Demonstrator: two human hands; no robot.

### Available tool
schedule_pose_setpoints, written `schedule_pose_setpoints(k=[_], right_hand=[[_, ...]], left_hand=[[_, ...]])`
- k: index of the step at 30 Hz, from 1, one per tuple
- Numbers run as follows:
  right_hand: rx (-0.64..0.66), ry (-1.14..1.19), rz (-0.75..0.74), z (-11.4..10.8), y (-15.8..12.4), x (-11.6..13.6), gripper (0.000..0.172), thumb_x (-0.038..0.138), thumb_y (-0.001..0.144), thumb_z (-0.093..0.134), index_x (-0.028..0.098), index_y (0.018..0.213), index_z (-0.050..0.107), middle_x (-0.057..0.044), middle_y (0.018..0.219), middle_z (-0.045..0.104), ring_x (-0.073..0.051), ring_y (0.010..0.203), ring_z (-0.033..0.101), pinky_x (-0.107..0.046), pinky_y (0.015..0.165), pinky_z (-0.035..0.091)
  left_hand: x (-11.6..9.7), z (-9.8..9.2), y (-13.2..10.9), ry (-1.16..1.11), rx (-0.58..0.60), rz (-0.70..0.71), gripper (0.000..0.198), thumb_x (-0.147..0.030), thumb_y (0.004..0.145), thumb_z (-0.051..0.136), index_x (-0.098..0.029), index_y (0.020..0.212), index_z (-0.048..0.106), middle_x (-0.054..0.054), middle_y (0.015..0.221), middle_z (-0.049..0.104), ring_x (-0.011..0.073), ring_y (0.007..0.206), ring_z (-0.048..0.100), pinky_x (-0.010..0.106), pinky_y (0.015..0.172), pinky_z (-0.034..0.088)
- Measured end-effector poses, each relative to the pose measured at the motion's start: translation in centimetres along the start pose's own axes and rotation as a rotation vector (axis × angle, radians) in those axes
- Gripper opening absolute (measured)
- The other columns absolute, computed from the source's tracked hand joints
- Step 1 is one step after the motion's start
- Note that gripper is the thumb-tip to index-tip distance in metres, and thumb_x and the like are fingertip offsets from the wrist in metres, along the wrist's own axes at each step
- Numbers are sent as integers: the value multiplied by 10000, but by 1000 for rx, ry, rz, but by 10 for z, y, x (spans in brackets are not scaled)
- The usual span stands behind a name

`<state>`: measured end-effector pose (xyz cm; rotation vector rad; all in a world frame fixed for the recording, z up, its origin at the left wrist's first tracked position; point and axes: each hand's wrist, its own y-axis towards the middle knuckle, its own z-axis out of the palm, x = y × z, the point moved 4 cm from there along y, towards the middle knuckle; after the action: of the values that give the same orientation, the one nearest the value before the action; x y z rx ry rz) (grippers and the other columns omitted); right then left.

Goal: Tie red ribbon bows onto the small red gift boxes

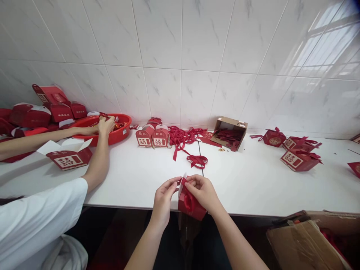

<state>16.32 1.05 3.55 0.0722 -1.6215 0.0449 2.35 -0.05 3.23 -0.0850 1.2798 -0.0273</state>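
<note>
A small red gift box is at the table's front edge, between my two hands. A red ribbon hangs in a loop over its side. My left hand is closed in a pinch at the left of the box's top, on what looks like the ribbon's end. Closed over the top from the right, my right hand presses its thumb on the box near the ribbon. Beyond my hands lies a loose coil of ribbon, with a larger ribbon pile behind it.
Two closed boxes stand by the wall, near a cardboard tray of red pieces. Several ribboned boxes sit right. At left, a co-worker's hands reach into a red basin behind an open box. A carton is lower right.
</note>
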Motion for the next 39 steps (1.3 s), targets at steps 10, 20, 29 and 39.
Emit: schedule_pose_setpoints(k=[10, 20, 29, 39], right_hand=[[-338, 104, -361, -20, -23, 23, 167, 322, 781, 640, 197, 879, 590, -63, 944, 595, -185, 894, 590, -318, 780, 498], [-451, -118, -144, -75, -69, -27, 232, 418, 832, 573, 193, 880, 611, -64, 892, 616, -199, 845, 580, -310, 731, 478], [-259, -107, -33, -47, -39, -50, 314, 507, 804, 577, 198, 816, 518, -38, 825, 588, -181, 772, 581, -306, 705, 471], [-65, 339, 75, -57, -23, -47, 402, 432, 690, 734, 230, 830, 417, 124, 538, 327, -41, 435, 178, -180, 408, 141]], left_hand=[[-5, -42, 15, 369, -82, 148, 349, -387, 797, 561, -208, 1077, 666, 82, 1226, 613, 258, 1219, 483, 399, 1056, 314], [-1, -78, 28, 848, -214, 244, 325, -413, 847, 479, -238, 1071, 635, 86, 1319, 509, 274, 1276, 408, 482, 1065, 285], [10, 13, 30, 543, 271, 310, 206, -376, 824, 553, -203, 936, 545, 50, 1015, 564, 179, 950, 577, 295, 809, 480], [18, -13, 30, 623, 256, 89, 229, -413, 800, 547, -186, 786, 516, -69, 585, 352, 105, 565, 384, 229, 581, 342]])
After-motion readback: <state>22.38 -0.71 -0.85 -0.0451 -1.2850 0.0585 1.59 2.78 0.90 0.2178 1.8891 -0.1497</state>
